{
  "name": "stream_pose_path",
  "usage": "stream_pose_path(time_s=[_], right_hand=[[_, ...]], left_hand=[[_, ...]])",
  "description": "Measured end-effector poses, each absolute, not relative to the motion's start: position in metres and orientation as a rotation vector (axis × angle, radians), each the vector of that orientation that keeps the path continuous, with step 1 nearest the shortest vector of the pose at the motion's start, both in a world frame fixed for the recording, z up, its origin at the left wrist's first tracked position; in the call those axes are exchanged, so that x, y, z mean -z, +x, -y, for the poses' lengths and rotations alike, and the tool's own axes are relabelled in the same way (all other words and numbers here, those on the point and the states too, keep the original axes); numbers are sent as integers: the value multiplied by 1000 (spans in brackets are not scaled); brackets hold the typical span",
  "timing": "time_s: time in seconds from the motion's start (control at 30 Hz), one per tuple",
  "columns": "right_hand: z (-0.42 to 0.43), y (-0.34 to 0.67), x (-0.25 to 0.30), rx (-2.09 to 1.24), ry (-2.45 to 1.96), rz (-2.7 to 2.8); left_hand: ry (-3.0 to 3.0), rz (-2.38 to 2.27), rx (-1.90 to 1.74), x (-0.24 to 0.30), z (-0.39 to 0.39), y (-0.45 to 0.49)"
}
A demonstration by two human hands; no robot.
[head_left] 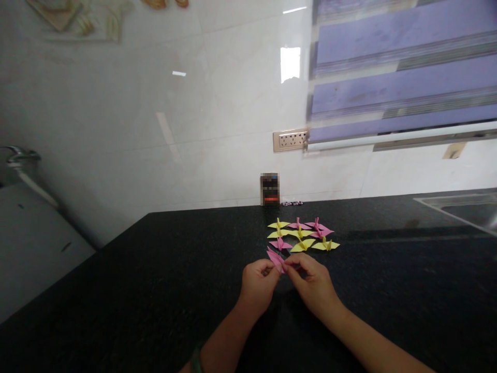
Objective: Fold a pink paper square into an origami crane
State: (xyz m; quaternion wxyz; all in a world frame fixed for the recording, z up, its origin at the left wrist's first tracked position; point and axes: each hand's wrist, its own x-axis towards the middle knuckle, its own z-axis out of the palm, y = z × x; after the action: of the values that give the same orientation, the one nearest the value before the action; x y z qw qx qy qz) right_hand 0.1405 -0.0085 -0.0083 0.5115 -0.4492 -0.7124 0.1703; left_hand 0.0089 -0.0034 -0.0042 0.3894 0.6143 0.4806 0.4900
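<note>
Both my hands meet over a black stone counter (147,290). My left hand (257,284) and my right hand (313,284) are closed in a pinch on a small pink folded paper crane (276,259) held between them, just above the counter. Right behind it lie several finished paper cranes (301,234), pink and yellow, set out in rows on the counter.
A small dark box (269,189) stands against the tiled wall at the counter's back edge. A wall socket strip (290,140) sits above it. A purple striped blind (404,72) hangs at the upper right. A sink rim (458,206) shows far right, a tap (19,155) far left.
</note>
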Motion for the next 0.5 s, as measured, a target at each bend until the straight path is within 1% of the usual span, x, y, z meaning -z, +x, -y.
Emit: stream_pose_path(time_s=[0.5], right_hand=[[7, 142, 7, -279, -966, 1828]], left_hand=[[1336, -1197, -1227, 7, 0, 10]])
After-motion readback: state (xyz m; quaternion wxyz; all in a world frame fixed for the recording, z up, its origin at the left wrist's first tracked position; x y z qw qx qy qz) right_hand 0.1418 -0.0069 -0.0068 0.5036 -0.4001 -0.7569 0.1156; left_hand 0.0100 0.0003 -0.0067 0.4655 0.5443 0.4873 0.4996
